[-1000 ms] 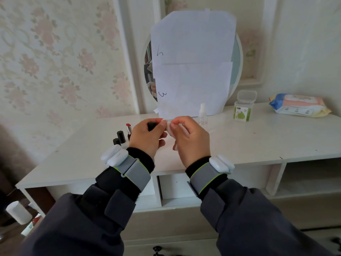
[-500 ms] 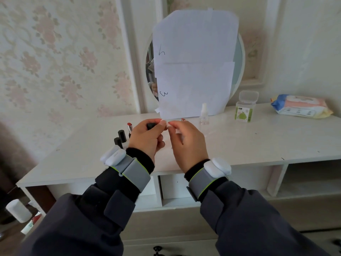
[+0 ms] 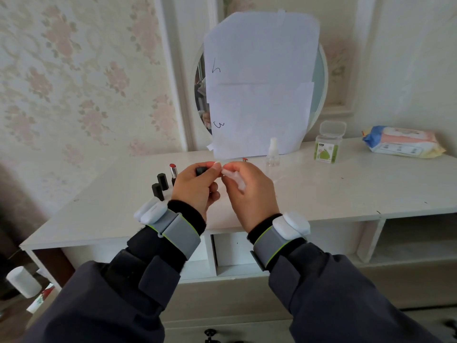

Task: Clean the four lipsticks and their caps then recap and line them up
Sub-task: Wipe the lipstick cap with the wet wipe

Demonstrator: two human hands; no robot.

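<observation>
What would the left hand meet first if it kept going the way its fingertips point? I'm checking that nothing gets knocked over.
Probably the right hand and its white wipe, right beside the left hand, which grips a black cap.

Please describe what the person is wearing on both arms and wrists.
Both arms wear dark grey-blue jacket sleeves with black fuzzy cuffs. Each wrist carries a grey strap edged in bright green, holding a white rounded device: left wrist device, right wrist device. No cables show.
</observation>
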